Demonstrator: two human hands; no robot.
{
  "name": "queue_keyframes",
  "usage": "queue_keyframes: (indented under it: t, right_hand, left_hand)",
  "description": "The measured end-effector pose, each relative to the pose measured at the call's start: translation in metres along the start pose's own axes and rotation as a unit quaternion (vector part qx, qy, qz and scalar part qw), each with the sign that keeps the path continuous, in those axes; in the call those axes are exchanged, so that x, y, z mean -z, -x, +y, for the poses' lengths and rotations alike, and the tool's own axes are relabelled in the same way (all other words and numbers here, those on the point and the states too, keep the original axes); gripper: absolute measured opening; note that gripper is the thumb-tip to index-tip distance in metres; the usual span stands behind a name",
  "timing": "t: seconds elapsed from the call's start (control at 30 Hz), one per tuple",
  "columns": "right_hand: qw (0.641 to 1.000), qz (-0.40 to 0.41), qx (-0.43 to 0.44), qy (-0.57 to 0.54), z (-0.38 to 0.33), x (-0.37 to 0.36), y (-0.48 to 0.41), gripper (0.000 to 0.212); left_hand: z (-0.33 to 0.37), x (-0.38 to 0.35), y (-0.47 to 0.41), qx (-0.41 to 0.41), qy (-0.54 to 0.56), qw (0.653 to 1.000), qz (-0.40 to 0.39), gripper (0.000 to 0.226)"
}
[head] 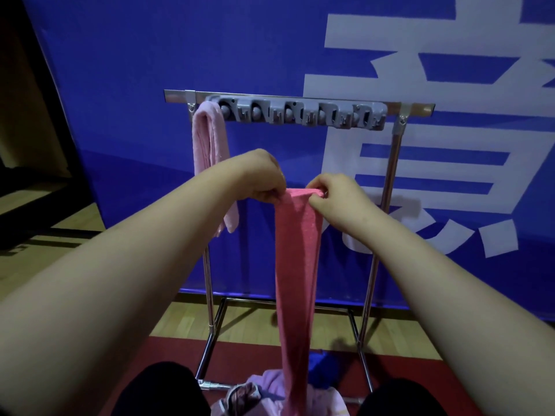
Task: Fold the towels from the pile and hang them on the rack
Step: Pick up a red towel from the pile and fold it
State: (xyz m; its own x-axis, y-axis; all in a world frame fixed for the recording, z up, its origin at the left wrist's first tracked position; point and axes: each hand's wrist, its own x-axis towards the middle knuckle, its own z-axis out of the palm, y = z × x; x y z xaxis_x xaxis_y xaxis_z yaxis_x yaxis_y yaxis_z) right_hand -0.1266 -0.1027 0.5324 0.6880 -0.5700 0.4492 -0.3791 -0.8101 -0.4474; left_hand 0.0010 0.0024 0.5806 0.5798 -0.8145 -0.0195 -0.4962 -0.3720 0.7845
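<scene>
My left hand (264,180) at centre frame, knuckles up, fingers curled down, pinching top edge of pink towel (297,265). My right hand (336,199) just right of it, thumb and forefinger pinching same edge. Hands close, not touching. Both forearms bare, stretched forward from lower corners, converging mid-frame.

Standing near, I see the left forearm (135,265) and right forearm (450,283) bare along all their visible length, broad and smooth, each running into a rounded hand, the left hand (264,181) and the right hand (339,196), with short, full fingers (322,180). Lower down, the left knee (162,388) and right knee (399,399) are covered in plain black cloth. Whether that is trousers or leggings I cannot tell in this dim light.
</scene>
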Motion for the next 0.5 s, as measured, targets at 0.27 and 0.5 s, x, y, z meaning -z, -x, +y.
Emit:
queue_keyframes:
  t: [0.27,0.5]
  right_hand:
    - [0.995,0.011,-0.027,-0.097,-0.007,0.011,-0.001,0.013]
    - [0.963,0.011,-0.092,-0.255,-0.013,0.009,-0.008,0.016]
  left_hand:
    - [-0.016,0.001,-0.004,-0.030,0.205,0.978,0.031,0.006]
    - [-0.034,-0.005,-0.007,-0.105,0.336,0.935,-0.032,0.035]
